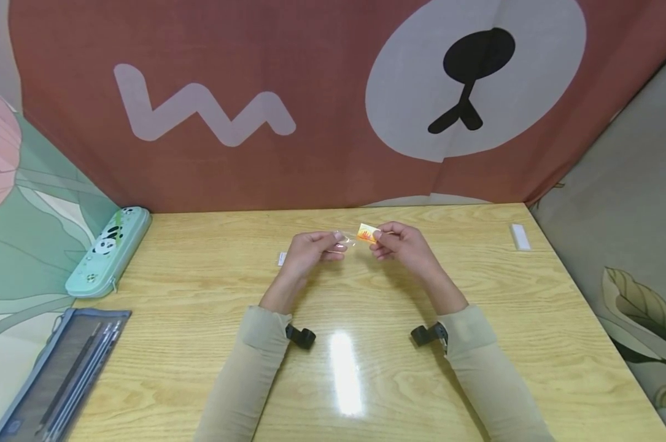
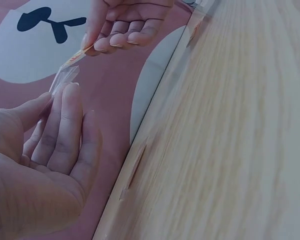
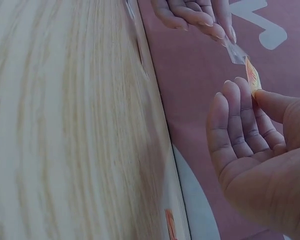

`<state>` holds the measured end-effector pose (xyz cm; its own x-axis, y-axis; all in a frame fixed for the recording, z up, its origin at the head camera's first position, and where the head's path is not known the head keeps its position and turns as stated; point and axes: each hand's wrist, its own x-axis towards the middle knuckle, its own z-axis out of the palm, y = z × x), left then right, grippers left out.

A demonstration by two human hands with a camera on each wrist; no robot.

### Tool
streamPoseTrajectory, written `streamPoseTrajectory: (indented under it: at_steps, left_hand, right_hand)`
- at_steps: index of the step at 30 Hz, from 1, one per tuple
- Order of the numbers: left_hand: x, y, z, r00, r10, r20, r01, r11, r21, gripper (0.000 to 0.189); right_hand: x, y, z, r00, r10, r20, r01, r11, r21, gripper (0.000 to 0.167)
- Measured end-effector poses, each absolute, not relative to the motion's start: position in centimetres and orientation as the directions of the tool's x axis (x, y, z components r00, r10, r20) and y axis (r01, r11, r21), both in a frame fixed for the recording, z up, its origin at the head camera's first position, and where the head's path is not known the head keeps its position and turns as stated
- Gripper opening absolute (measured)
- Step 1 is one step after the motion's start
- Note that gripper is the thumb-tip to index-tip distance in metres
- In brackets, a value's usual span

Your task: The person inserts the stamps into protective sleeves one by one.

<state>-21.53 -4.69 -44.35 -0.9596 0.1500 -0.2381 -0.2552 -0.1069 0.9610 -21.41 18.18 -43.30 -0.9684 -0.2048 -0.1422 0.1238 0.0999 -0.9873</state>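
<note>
My left hand [image 1: 309, 250] pinches a crinkled piece of clear plastic wrapper [image 1: 346, 238] between thumb and fingers, above the far middle of the table. Across from it, my right hand [image 1: 406, 245] pinches a small orange-and-white printed paper piece [image 1: 367, 232] at its right edge. In the left wrist view the clear film [image 2: 65, 80] meets the printed piece [image 2: 77, 58]; whether they are joined, I cannot tell. The right wrist view shows my thumb and fingertips on the printed piece [image 3: 253, 77], with the film [image 3: 236, 53] beside it.
A small white item [image 1: 282, 258] lies left of my left hand, partly hidden. At the far right lies a white block [image 1: 520, 237]. A mint pencil case [image 1: 110, 252] with pandas and a blue-edged mesh pouch [image 1: 67, 374] holding pencils lie at the left. A brown printed cloth [image 1: 333, 172] hangs behind the table.
</note>
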Motion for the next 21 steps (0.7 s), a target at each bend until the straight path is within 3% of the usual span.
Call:
streamPoseTrajectory:
  at_steps: [8,21]
  left_hand:
    - [-21.42,-4.60,-44.40,-0.959,0.143,-0.246,-0.261,-0.099,0.960,0.027]
    - [-21.40,-4.56,-44.30,-0.964,0.130,-0.231,-0.242,-0.074,0.967,0.027]
  right_hand:
    - [-21.41,18.16,-43.43,-0.977,-0.172,-0.124,0.114,0.066,-0.991,0.022]
    - [-21.41,18.09,-43.52,-0.968,-0.210,-0.135,0.100,0.169,-0.981,0.027]
